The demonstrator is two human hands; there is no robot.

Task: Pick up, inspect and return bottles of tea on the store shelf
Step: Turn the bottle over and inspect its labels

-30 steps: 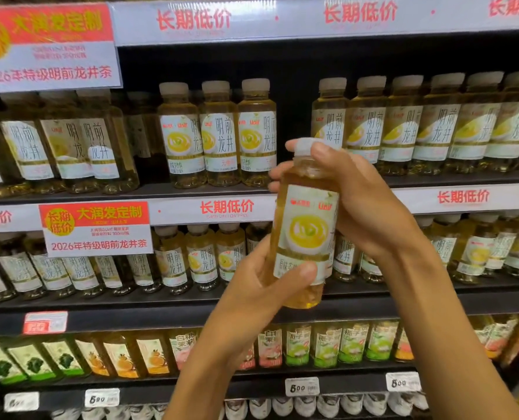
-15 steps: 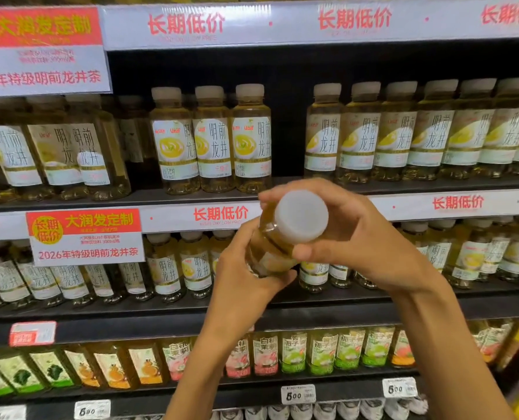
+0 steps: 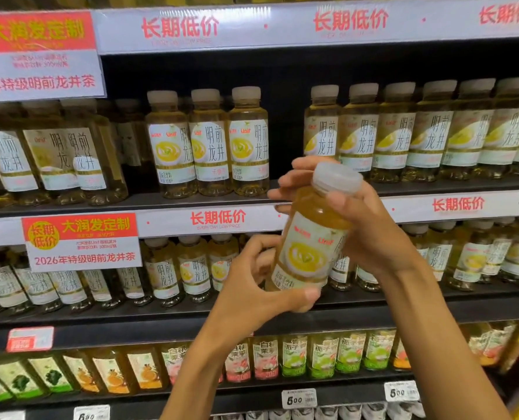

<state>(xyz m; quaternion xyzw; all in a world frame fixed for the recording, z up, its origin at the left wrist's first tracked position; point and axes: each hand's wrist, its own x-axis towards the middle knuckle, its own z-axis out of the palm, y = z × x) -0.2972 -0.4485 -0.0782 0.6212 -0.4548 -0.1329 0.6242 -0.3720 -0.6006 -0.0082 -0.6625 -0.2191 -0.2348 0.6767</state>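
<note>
I hold a bottle of pale yellow tea [image 3: 309, 237] with a white cap and a white label in front of the shelves, tilted with its cap toward the upper right. My left hand [image 3: 252, 286] grips its base from below, thumb across the bottom. My right hand [image 3: 364, 225] grips the neck and shoulder just under the cap. The label faces me. A gap [image 3: 285, 140] shows in the upper shelf's bottle row right behind the cap.
Rows of matching tea bottles [image 3: 209, 140] fill the upper shelf, and more [image 3: 167, 268] line the middle shelf. Fruit-tea bottles [image 3: 321, 353] stand on the lower shelf. Red and white price signs [image 3: 82, 241] hang on the shelf edges [image 3: 215, 219].
The bottle went from upright to tipped cap-first toward me, and now it is swung back to a slanted pose with the label facing me. Both hands stayed on it.
</note>
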